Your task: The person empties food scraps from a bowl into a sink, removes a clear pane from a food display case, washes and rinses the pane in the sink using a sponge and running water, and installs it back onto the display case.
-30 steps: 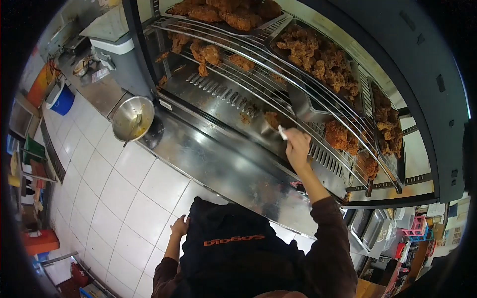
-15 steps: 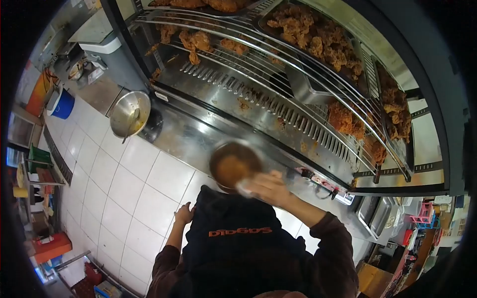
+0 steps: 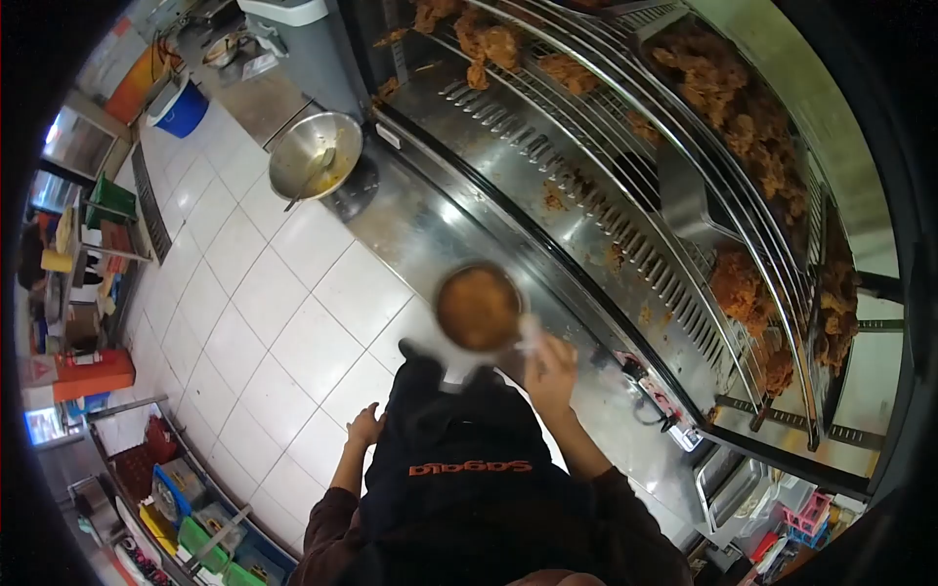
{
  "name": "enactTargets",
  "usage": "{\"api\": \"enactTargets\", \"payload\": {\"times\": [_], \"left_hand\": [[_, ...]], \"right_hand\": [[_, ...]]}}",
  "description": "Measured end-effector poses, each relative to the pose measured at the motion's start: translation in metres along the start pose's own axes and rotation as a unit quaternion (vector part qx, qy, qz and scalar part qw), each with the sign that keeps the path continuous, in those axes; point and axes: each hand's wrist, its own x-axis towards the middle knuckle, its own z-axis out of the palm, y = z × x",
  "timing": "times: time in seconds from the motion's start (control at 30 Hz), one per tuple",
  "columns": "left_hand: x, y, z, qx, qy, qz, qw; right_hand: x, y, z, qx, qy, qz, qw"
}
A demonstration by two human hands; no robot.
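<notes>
Pot, round and blurred, sits near the centre of the frame with brown contents. Up and left, a wide metal bowl contains a utensil and yellowish residue. A blue bucket is at upper left. Across the upper right, a glass-fronted case has wire racks with browned, crusty fried pieces, plus a metal container whose contents you cannot make out.

Your right hand is closed around a small white item at the pot's right edge; the pot lies up and left of your fingers. Your left hand, lower left of the pot and apart from it, is loosely open and holds nothing visible.

Orange lettering on your dark apron appears inverted and seems to begin "Saga"; the ending is unclear.
</notes>
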Motion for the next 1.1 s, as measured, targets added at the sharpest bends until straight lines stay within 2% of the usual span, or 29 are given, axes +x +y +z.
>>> {"api": "enactTargets", "payload": {"times": [0.03,0.07,0.13,0.23,0.3,0.37,0.43,0.5,0.57,0.63,0.67,0.7,0.77,0.8,0.83,0.87,0.9,0.97,1.0,1.03,1.07,1.1], "left_hand": [[-0.006,-0.007,0.004,-0.007,0.011,-0.009,1.0],[-0.001,-0.024,0.015,-0.04,0.006,-0.005,0.999],[0.013,-0.057,0.033,-0.095,0.011,-0.003,0.995],[0.021,-0.1,0.038,-0.129,0.001,-0.01,0.992],[0.034,-0.148,0.053,-0.127,-0.007,-0.032,0.991],[0.021,-0.181,0.049,-0.145,0.011,-0.04,0.989],[0.014,-0.228,0.056,-0.178,0.027,-0.052,0.982],[0.006,-0.277,0.078,-0.205,0.051,-0.097,0.973],[0.01,-0.331,0.101,-0.213,0.036,-0.128,0.968],[0.001,-0.362,0.089,-0.215,0.021,-0.161,0.963],[0.0,-0.376,0.081,-0.205,-0.002,-0.184,0.961],[0.013,-0.395,0.07,-0.214,0.004,-0.187,0.959],[0.046,-0.435,0.041,-0.167,-0.014,-0.112,0.98],[0.056,-0.436,0.013,-0.185,0.038,-0.117,0.975],[0.057,-0.421,-0.046,-0.201,0.09,-0.124,0.968],[0.066,-0.41,-0.101,-0.197,0.099,-0.115,0.969],[0.085,-0.409,-0.14,-0.201,0.177,-0.04,0.963],[0.084,-0.365,-0.266,-0.284,0.256,0.06,0.922],[0.079,-0.342,-0.324,-0.323,0.313,0.131,0.883],[0.055,-0.313,-0.391,-0.371,0.331,0.224,0.838],[0.042,-0.293,-0.446,-0.413,0.351,0.313,0.78],[0.016,-0.274,-0.5,-0.387,0.375,0.352,0.765]], "right_hand": [[0.0,-0.003,-0.001,-0.011,0.03,0.13,0.991],[0.001,-0.001,0.004,-0.012,0.031,0.129,0.991],[0.002,0.003,0.014,-0.033,0.054,0.263,0.963],[0.02,-0.006,0.025,-0.007,0.046,0.301,0.953],[0.022,0.0,0.04,-0.014,0.049,0.271,0.961],[0.029,-0.007,0.05,-0.076,-0.057,0.32,0.943],[0.04,-0.021,0.053,-0.101,-0.06,0.337,0.934],[0.047,-0.011,0.057,-0.19,-0.128,0.349,0.909],[0.045,0.015,0.07,-0.198,-0.151,0.329,0.911],[0.053,0.012,0.073,-0.266,-0.158,0.219,0.926],[0.054,0.021,0.075,-0.255,-0.159,0.203,0.932],[0.056,0.028,0.081,-0.246,-0.159,0.186,0.938],[0.066,0.009,0.085,-0.23,-0.138,0.234,0.935],[0.075,-0.004,0.087,-0.233,-0.142,0.258,0.927],[0.085,-0.02,0.089,-0.235,-0.146,0.282,0.919],[0.097,-0.042,0.09,-0.247,-0.142,0.256,0.924],[0.108,-0.064,0.092,-0.259,-0.137,0.229,0.928],[0.128,-0.084,0.096,-0.277,-0.121,0.19,0.934],[0.151,-0.123,0.098,-0.236,-0.125,0.213,0.94],[0.175,-0.165,0.099,-0.191,-0.13,0.236,0.944],[0.195,-0.188,0.104,-0.157,-0.138,0.219,0.953],[0.216,-0.208,0.113,-0.123,-0.146,0.203,0.96]]}}
